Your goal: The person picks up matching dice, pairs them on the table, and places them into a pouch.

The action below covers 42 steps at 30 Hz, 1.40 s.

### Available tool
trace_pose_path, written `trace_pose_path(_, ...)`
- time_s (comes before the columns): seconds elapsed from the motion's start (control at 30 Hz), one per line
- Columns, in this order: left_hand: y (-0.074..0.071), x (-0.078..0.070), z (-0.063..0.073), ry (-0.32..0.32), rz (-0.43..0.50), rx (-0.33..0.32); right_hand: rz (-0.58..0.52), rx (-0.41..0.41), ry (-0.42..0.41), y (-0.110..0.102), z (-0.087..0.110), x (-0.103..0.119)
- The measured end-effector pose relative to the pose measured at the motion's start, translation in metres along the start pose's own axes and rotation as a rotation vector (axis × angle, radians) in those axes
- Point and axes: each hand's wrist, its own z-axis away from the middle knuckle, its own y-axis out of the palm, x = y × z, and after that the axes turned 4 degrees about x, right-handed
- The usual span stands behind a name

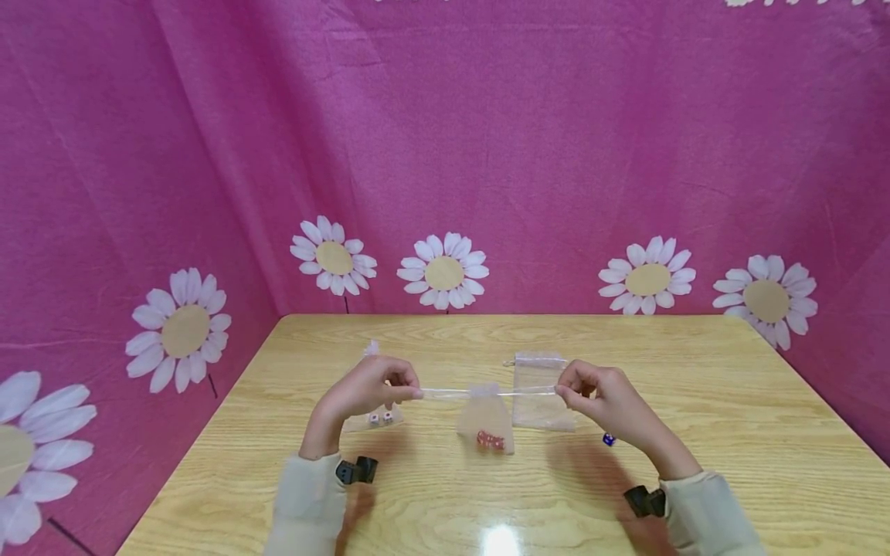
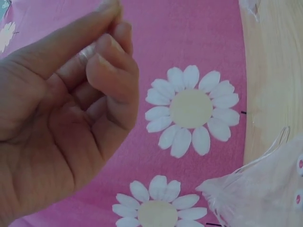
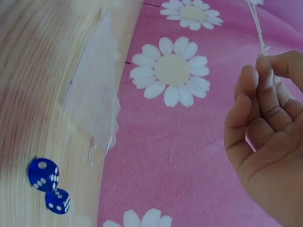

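Between my two hands hangs a small sheer drawstring bag (image 1: 480, 417) with red dice (image 1: 490, 440) at its bottom. Its white drawstrings (image 1: 445, 394) are stretched out to both sides, and the bag's neck is gathered. My left hand (image 1: 378, 382) pinches the string ends on the left between thumb and finger. On the right, my right hand (image 1: 591, 390) pinches the other string ends (image 3: 258, 28) the same way. Behind my left hand lies another sheer bag (image 2: 255, 189) with white dice (image 1: 381, 418) in it, partly hidden by the hand in the head view.
A flat sheer bag (image 1: 542, 401) lies on the wooden table (image 1: 431, 502) behind the hanging one. Two blue dice (image 3: 43, 174) rest near my right hand, mostly hidden in the head view. A pink flowered cloth (image 1: 473, 154) hangs around the table's back and sides.
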Motion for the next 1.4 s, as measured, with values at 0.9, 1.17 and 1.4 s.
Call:
trace_pose_path(0.9, 0.008, 0.023, -0.012, -0.373, 0.032, -0.395, -0.021, -0.174, 0.259, 0.043, -0.042, -0.009)
trace_pose_path(1.17, 0.019, 0.020, -0.027, -0.375, 0.068, -0.498, -0.028, -0.175, 0.294, 0.052, -0.055, -0.004)
trace_pose_path(1.4, 0.015, 0.023, -0.028, -0.347, 0.024, -0.510, -0.042, -0.131, 0.296, 0.054, -0.062, -0.003)
